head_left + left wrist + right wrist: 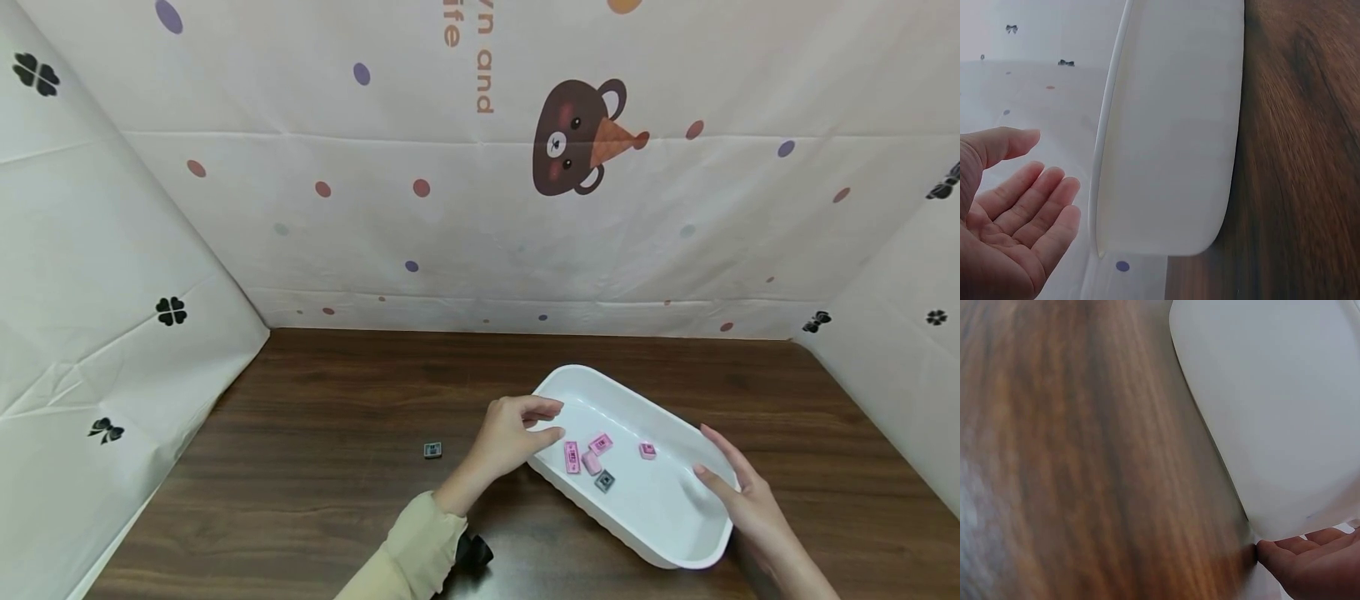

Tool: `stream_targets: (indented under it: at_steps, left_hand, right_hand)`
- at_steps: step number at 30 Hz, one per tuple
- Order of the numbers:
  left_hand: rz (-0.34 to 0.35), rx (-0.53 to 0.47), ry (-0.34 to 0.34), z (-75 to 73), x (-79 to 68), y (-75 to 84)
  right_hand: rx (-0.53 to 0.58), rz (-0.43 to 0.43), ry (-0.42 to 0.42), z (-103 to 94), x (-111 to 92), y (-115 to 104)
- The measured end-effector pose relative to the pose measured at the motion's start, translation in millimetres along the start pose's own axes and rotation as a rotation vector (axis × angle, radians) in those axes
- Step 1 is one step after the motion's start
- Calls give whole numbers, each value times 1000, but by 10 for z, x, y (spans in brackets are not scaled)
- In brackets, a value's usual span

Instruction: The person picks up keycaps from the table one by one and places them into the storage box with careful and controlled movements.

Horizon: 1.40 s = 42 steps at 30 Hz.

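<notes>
A white plastic tray [660,517] sits at a slant on the brown wooden table. Inside it lie several small pink printed blocks [572,457] and one dark grey square piece [604,481]. Over the tray's left rim hovers my left hand [513,429], thumb and fingers apart with nothing between them; its empty palm shows in the left wrist view beside the tray wall. At the tray's right end, my right hand [742,492] holds the rim, thumb on the inner side and fingers along the outside. The right wrist view shows fingertips [1265,547] against the tray's outer corner.
Another small dark square piece [432,450] lies on the table [322,483], left of my left hand. White printed cloth [480,225] walls off the back and both sides. A black object [474,551] shows beside my left sleeve [420,542].
</notes>
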<state>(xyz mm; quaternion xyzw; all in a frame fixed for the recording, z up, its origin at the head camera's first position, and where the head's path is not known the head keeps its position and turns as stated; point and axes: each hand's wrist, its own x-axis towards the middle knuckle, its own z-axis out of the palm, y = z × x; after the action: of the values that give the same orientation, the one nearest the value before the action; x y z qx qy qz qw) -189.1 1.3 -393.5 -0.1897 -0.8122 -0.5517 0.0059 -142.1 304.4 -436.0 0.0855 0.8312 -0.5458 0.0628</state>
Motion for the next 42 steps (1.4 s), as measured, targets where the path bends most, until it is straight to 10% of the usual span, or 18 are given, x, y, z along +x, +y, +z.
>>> stream_targets:
  at_steps: [42]
  left_hand:
    - [-66,-1,82,-754,-286,-494]
  right_hand:
    - [-13,38,-11,-5,-4,-36]
